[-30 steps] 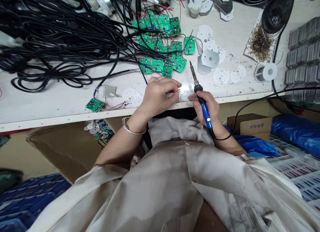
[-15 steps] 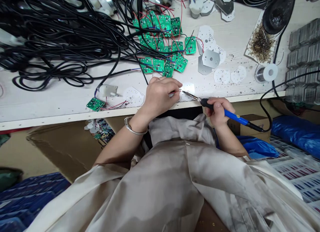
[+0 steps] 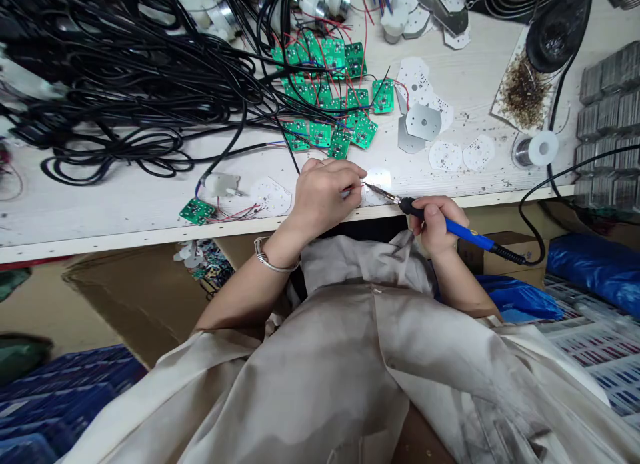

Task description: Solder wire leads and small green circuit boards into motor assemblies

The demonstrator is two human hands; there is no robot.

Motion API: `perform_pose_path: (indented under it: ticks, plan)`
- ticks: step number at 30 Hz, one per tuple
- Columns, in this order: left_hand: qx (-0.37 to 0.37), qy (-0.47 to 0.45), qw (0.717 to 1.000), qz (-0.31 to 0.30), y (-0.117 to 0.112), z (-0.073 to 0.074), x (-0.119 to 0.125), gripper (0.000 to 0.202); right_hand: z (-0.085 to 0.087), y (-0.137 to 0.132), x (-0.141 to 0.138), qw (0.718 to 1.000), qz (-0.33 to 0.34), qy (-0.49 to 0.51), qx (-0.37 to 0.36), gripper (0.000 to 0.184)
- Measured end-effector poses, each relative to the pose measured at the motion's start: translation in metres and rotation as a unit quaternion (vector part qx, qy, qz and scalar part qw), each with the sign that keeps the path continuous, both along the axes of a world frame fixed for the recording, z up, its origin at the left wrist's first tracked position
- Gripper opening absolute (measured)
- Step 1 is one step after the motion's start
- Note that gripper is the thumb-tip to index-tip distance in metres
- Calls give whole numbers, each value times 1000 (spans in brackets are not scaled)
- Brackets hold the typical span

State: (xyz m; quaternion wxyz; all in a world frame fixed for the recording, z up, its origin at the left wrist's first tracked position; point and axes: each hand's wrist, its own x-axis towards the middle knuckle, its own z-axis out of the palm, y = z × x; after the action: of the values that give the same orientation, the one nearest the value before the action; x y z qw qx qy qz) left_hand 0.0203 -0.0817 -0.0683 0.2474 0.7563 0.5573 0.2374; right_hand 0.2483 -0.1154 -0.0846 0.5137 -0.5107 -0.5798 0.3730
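Observation:
My right hand (image 3: 436, 223) is closed round the handle of a blue soldering iron (image 3: 467, 233). The iron's tip points left and meets or nearly meets a thin wire end over a white circuit plate (image 3: 379, 181) at the bench's front edge. My left hand (image 3: 327, 192) is closed beside that plate, pinching thin wires that stick out past its fingertips; the rest of them is hidden by the hand. Left of this hand lie another white plate (image 3: 271, 196), a small white motor-like part (image 3: 221, 184) and a green circuit board (image 3: 197, 211) with red and black wires.
Black cables (image 3: 165, 84) and several wired green boards (image 3: 320, 131) cover the back left. Grey and white plates (image 3: 423, 119) lie mid-bench. At right are a solder spool (image 3: 536, 149), a sheet with brown residue (image 3: 523, 94) and stacked plates (image 3: 607, 124). The iron's cord loops at right.
The view has shifted slightly, so the bench things sit a little further right and lower. Both hands keep nearly the same pose, the iron's tip still at the wire end.

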Motion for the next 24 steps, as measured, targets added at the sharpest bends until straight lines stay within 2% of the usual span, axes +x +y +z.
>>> perform_pose_path:
  ticks: [4, 8, 12, 16, 19, 22, 24]
  plan:
    - [-3, 0, 1000, 3, 0, 1, 0, 17, 2, 0, 2, 1000, 16, -16, -7, 32]
    - [-1, 0, 1000, 4, -1, 1, 1, 17, 3, 1, 1, 1000, 20, 21, -4, 29]
    - [1, 4, 1000, 2, -1, 1, 0, 17, 3, 1, -1, 996, -16, 89, 2, 25]
    - [-3, 9, 1000, 0, 0, 1, 0, 16, 2, 0, -4, 996, -29, 85, 19, 26]
    - [6, 12, 1000, -1, -1, -1, 0, 15, -1, -1, -8, 997, -27, 52, 59, 21]
    - [23, 14, 1000, -5, -1, -4, 0, 13, -6, 1, -12, 989, 20, -42, 139, 33]
    - [32, 15, 999, -10, -2, -5, 0, 12, -9, 4, -15, 969, 54, -110, 214, 40]
